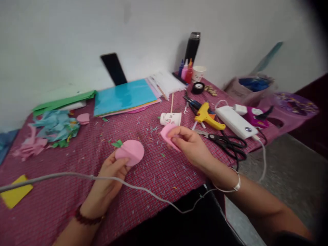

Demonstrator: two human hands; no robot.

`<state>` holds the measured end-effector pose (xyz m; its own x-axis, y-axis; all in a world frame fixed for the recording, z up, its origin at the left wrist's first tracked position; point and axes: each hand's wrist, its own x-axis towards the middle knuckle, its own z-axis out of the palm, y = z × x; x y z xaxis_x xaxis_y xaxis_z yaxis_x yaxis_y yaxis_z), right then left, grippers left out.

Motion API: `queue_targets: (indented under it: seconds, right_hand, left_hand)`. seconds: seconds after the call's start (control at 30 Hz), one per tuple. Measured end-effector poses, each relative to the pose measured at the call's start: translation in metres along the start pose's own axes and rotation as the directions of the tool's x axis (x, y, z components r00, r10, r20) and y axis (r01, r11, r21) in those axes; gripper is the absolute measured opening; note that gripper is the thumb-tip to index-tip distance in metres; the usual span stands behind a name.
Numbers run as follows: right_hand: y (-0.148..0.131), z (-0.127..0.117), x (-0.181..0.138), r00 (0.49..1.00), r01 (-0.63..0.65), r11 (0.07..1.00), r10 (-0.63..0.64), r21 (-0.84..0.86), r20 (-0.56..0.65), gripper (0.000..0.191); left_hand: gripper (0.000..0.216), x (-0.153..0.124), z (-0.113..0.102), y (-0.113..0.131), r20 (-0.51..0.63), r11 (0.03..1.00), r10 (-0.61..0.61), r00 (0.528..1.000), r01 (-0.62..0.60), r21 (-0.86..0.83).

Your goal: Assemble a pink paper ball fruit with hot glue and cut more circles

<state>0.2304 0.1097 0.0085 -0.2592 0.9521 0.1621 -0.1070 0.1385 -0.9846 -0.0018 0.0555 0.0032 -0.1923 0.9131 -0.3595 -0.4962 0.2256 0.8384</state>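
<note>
My left hand pinches a round pink paper disc just above the red checked tablecloth. My right hand is closed on a second, folded pink paper piece, held a little to the right of the disc. A small green paper scrap lies by the disc's left edge. Both hands hover over the middle of the table, near its front edge.
Black scissors, a yellow glue gun and a white power bank lie at the right. A tipped paper cup, coloured sheets, paper scraps, glue bottles and a black flask stand farther back. A grey cable crosses the front.
</note>
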Motion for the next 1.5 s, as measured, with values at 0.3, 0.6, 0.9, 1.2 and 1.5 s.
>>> queue_targets:
  seconds: [0.3,0.6,0.9,1.2,1.5]
  right_hand:
    - [0.003,0.029,0.001,0.856,-0.516,0.716,0.406,0.47,0.319,0.033]
    - [0.002,0.027,0.012,0.826,-0.553,0.696,0.384,0.457,0.413,0.051]
    - [0.009,0.03,0.015,0.865,-0.496,0.801,0.421,0.336,0.275,0.028]
    - [-0.003,0.026,0.021,0.963,-0.238,0.97,0.229,0.046,0.144,0.022]
    - [-0.016,0.039,0.033,0.958,-0.221,0.969,0.193,0.114,0.212,0.023]
  left_hand:
    - [0.03,0.002,-0.004,-0.003,0.044,1.0,-0.004,0.999,0.005,-0.001]
    - [0.033,0.001,-0.003,-0.004,0.044,1.0,-0.012,0.999,0.011,0.025]
    - [0.033,0.002,-0.005,-0.005,0.022,1.0,-0.021,1.0,0.02,0.017]
    - [0.029,0.001,-0.004,-0.006,0.027,0.999,0.035,0.999,-0.035,-0.012]
    - [0.024,-0.005,0.0,-0.002,0.15,0.999,0.041,0.988,-0.036,-0.04]
